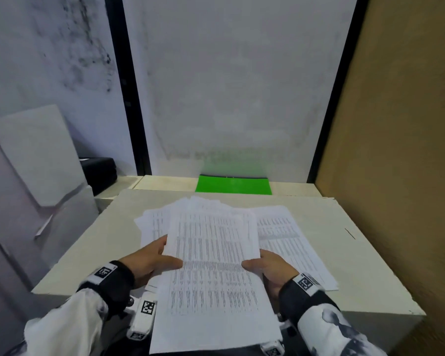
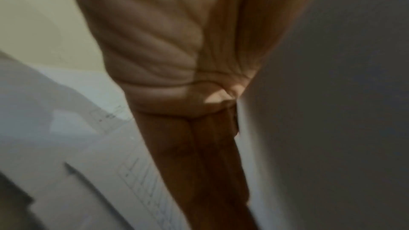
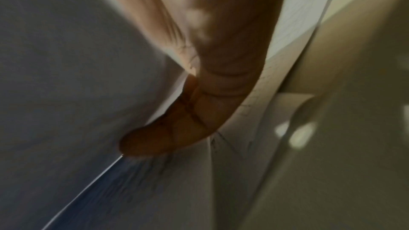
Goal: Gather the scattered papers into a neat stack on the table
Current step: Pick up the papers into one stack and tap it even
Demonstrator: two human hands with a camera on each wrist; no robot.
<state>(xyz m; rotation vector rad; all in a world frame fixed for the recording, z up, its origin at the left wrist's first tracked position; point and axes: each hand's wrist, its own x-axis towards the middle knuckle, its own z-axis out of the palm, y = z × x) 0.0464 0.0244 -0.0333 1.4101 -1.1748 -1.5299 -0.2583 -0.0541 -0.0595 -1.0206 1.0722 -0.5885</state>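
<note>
Two hands (image 1: pixel 149 263) (image 1: pixel 272 268) hold papers (image 1: pixel 211 253) over cream table (image 1: pixel 357 265), green folder (image 1: pixel 233 185) behind.

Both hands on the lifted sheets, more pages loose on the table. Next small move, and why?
Probably lower the held sheets onto the loose pages on the right and square the edges. Left hand and right hand each pinch a side of the bundle, which overhangs the table's near edge, while printed pages still fan out beneath and beside it.
</note>
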